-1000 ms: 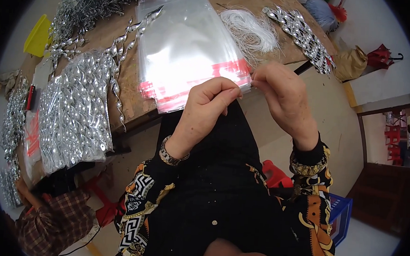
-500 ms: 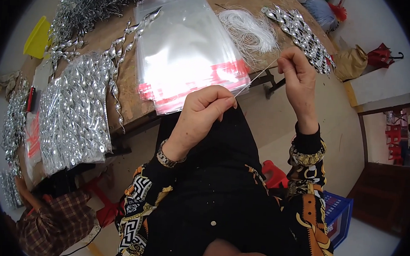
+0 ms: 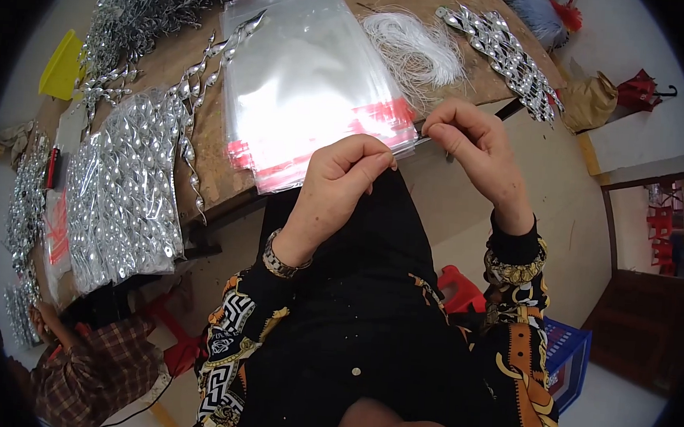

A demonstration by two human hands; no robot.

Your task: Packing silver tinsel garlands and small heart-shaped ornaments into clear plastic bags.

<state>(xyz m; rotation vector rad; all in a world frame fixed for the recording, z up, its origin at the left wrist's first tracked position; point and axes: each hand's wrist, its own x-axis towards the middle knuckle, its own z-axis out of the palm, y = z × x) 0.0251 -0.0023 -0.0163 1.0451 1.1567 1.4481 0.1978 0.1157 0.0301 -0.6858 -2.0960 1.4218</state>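
Note:
My left hand (image 3: 339,188) is closed in a pinch in front of the table's near edge, by the red-striped edge of a stack of clear plastic bags (image 3: 303,74). To its right and slightly higher, my right hand (image 3: 479,151) is also pinched, thumb against fingertips. Both hands hold a thin white string, which the half-second-old picture shows stretched between them; at this moment it is too fine to trace. Beyond the right hand lies a loose bundle of white string (image 3: 418,50). Farther right is a bunch of silver twisted strands (image 3: 504,59).
Bagged silver twisted strands (image 3: 128,192) hang over the table's left edge, and a silver heap (image 3: 155,6) lies at the back. A person in a checked shirt (image 3: 98,367) is at lower left. A red stool (image 3: 461,290) and blue crate (image 3: 564,360) stand on the right.
My right hand has come down and left, closer to my left hand, and turned inward. The string between them no longer shows taut. My left hand has hardly moved.

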